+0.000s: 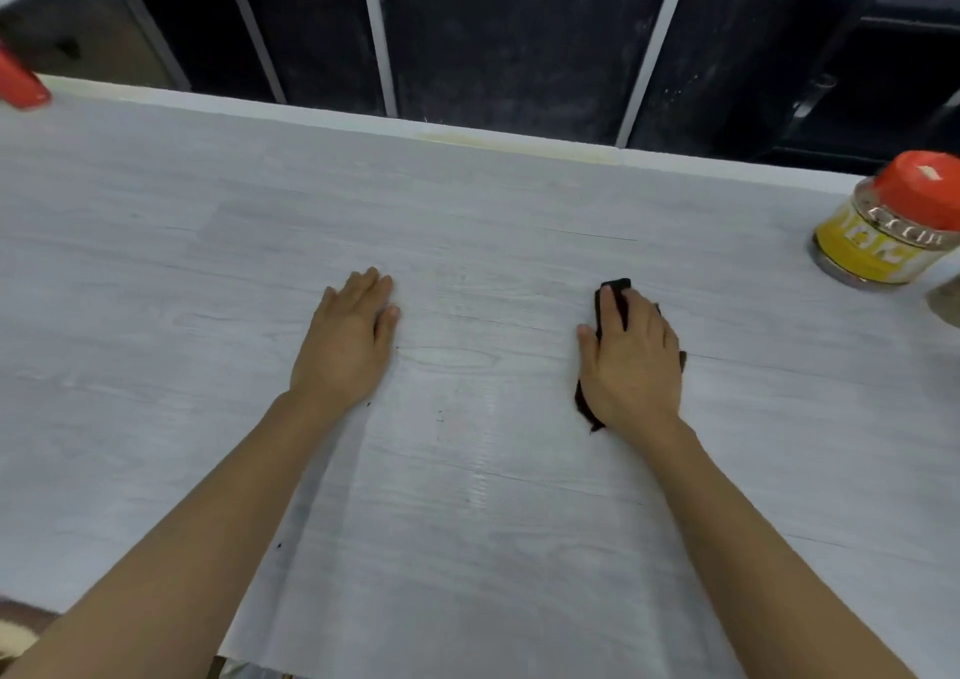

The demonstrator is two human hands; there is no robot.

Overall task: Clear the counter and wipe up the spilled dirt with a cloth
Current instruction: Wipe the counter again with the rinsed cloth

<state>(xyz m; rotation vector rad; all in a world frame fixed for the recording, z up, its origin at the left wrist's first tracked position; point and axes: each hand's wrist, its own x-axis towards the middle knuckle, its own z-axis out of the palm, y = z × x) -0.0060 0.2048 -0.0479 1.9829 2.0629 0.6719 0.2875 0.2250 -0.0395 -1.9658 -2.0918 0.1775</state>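
The right hand [631, 361] covers most of the dark cloth [613, 296]. A red object [21, 83] at the left edge is cut off and blurred. The jar [883, 231] label is too blurred to read.

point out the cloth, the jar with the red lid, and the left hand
cloth [614, 298]: head view, dark corner past the fingertips.
jar [872, 247]: head view, yellow label.
left hand [345, 338]: head view, back of the hand.

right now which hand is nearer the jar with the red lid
Right. The right hand presses the dark cloth flat on the counter, with the jar off to its right and farther back. The left hand lies flat farther to the left.
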